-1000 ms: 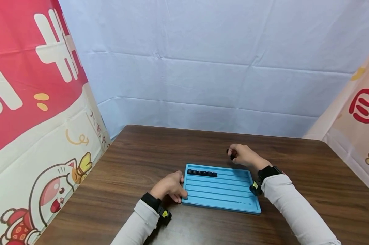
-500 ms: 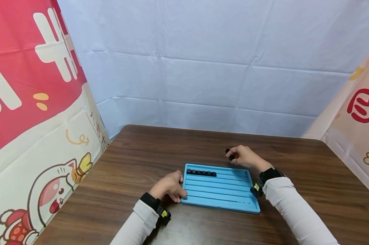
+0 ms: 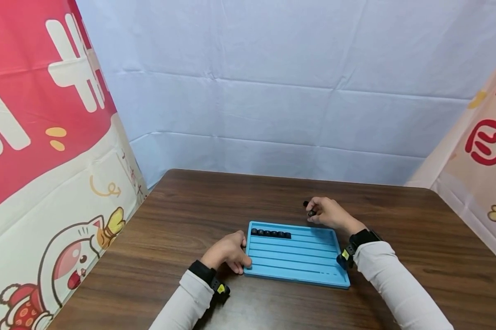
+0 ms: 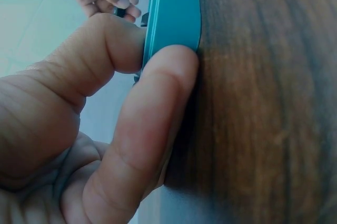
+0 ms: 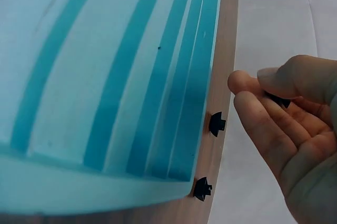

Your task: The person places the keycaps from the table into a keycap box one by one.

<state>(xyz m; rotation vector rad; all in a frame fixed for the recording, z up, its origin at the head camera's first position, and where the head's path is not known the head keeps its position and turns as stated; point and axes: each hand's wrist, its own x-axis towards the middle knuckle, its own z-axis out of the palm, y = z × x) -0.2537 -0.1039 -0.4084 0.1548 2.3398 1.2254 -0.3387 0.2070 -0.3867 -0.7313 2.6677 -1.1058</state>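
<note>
A blue grooved tray [image 3: 309, 261] lies on the brown table. Several small black pieces [image 3: 271, 233] sit in a row at the left of its far groove. My left hand [image 3: 241, 257] grips the tray's left edge. In the left wrist view, thumb and finger [image 4: 168, 71] pinch that tray edge [image 4: 174, 13]. My right hand [image 3: 314, 211] hovers just beyond the tray's far edge and pinches one black piece [image 3: 311, 213]. In the right wrist view that piece [image 5: 277, 99] sits between thumb and fingers of the right hand [image 5: 263, 90]. Two loose black pieces [image 5: 216, 123] [image 5: 202, 188] lie beside the tray [image 5: 105, 77].
One loose black piece [image 3: 305, 203] lies on the table [image 3: 416, 238] just left of my right hand. White cloth hangs behind the table, and printed cloth panels [image 3: 46, 160] stand at the left and right sides.
The right hand with its black piece has shifted only slightly, a touch nearer the tray. The left hand has stayed on the tray's edge.
</note>
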